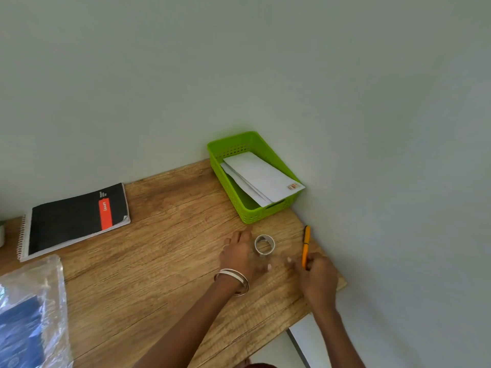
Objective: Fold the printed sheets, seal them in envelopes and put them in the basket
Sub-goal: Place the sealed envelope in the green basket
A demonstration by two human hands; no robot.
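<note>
— Right of centre, where are the envelopes [261,176]?
— Inside my green basket [240,200]. Left hand [239,254] rests beside the tape roll [264,244]; right hand [317,281] blurred, grip unclear.

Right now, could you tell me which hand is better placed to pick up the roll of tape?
The left hand. It lies right beside the tape roll, fingers reaching along it, while the right hand sits nearer the orange pen.
</note>
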